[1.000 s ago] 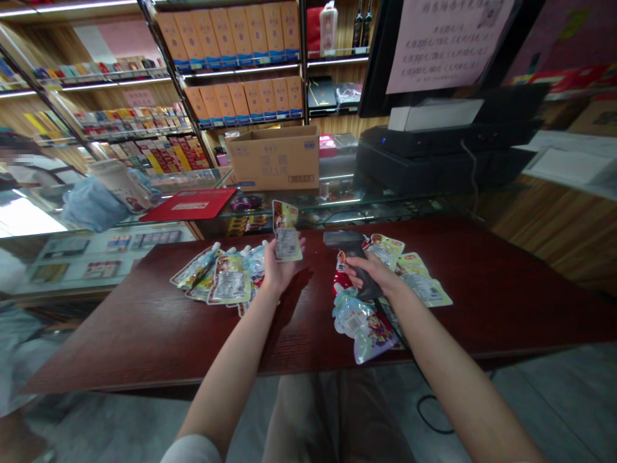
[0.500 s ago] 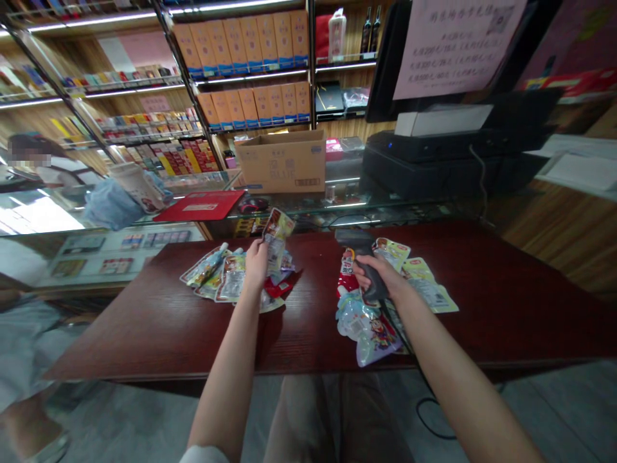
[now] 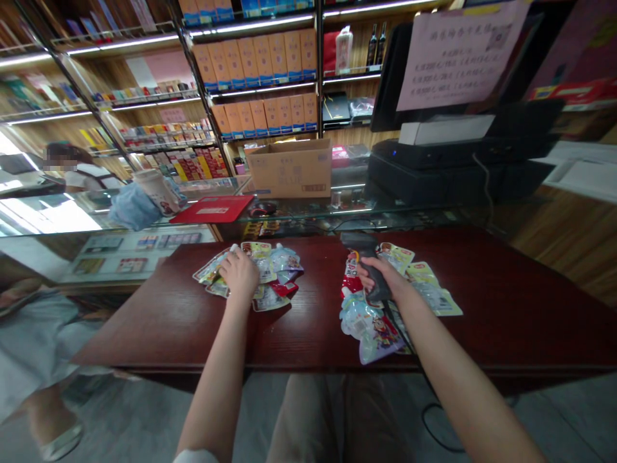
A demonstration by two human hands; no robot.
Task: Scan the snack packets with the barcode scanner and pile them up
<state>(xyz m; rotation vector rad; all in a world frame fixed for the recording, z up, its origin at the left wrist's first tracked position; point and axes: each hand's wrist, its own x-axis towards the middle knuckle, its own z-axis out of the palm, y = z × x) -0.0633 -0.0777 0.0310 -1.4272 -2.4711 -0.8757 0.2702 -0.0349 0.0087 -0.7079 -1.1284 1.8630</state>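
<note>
My left hand [image 3: 238, 273] lies on the left pile of snack packets, fingers apart and touching a pouch with a white spout [image 3: 234, 248]. Beside it are a yellow-edged snack packet [image 3: 264, 262], a light-blue pouch [image 3: 285, 259] and a red packet [image 3: 284, 289]. Wrapped around the handle of a black barcode scanner [image 3: 376, 286] is my right hand [image 3: 385, 275]. The scanner is held above a second group of packets: a red one [image 3: 351, 281], a blue spouted pouch [image 3: 357, 315], a purple-edged pouch [image 3: 380, 341] and yellow-edged packets [image 3: 434, 290].
The packets lie on a dark red wooden table [image 3: 308, 334]. Behind it, a glass counter holds a cardboard box [image 3: 292, 170], a red folder [image 3: 212, 209], a cup [image 3: 157, 191] and a monitor with a paper sign [image 3: 460, 58]. A scanner cable [image 3: 424, 379] hangs past the front edge. Another person [image 3: 33, 347] is at left.
My left hand has let go of the raised packet, which now lies on the left pile, and has moved left onto other pouches. My right hand still holds the scanner. The view has shifted slightly.
</note>
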